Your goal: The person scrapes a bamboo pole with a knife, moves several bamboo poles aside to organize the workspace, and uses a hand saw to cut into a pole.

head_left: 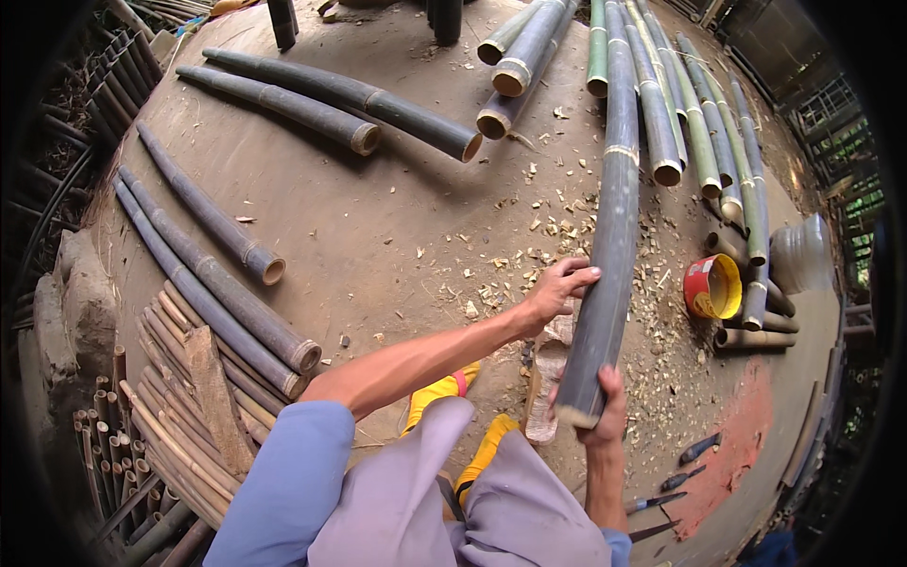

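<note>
My right hand (610, 416) grips the pole (616, 231) at its near end. My left hand (551, 295) contacts its left side; I cannot confirm grip.

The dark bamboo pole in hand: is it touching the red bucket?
Apart. The head view shows chip-strewn ground between the dark bamboo pole and the red bucket.

The right hand (608, 416) grips a dark bamboo pole (612, 227) at its near end; the left hand (550, 295) touches the pole's left side farther up. Right of the pole is a red-and-yellow tub (701, 289).
</note>
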`<action>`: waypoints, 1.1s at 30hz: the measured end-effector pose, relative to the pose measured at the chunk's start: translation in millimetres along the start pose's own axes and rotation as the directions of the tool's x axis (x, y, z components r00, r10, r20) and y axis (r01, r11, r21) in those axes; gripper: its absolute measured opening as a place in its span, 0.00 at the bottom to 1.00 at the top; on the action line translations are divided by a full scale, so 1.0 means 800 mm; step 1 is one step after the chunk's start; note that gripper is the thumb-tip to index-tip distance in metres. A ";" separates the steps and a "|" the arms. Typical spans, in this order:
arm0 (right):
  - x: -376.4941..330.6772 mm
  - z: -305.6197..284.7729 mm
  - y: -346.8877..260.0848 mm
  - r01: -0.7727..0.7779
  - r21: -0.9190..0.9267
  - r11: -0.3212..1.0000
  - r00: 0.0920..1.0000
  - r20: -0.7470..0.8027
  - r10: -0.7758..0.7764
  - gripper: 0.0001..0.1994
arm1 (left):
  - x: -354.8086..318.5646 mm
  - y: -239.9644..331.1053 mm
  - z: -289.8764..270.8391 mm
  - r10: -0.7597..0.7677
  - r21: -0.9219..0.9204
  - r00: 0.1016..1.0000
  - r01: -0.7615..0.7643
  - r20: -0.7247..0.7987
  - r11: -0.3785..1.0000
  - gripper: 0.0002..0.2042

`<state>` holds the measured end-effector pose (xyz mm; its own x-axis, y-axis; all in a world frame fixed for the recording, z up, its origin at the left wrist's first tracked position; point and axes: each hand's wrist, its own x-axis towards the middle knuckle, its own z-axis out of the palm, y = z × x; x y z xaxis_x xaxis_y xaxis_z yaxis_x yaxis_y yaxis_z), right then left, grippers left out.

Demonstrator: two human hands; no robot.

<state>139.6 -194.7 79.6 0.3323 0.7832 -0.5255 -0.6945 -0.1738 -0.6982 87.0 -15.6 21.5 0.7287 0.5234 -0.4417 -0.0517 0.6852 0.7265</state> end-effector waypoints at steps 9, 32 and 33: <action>0.260 0.010 -0.110 0.158 0.051 0.986 0.987 -0.019 -0.157 0.29 | -0.054 -0.039 -0.180 -0.009 0.152 0.875 0.094 -0.483 0.984 0.15; 0.379 0.181 0.080 0.671 -0.738 -0.068 0.604 0.598 -0.527 0.31 | -0.159 0.063 -0.383 0.523 0.452 0.031 0.547 -0.852 0.704 0.34; 0.358 0.170 0.083 0.682 -0.731 -0.021 0.625 0.597 -0.503 0.29 | -0.179 0.074 -0.409 0.584 0.409 -0.097 0.621 -0.806 0.668 0.35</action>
<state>101.9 99.4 -51.5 0.1757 0.9335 0.3127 0.7076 0.1011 -0.6994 -243.9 115.6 -44.0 -0.6514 0.7575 0.0431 0.6977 0.5757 0.4263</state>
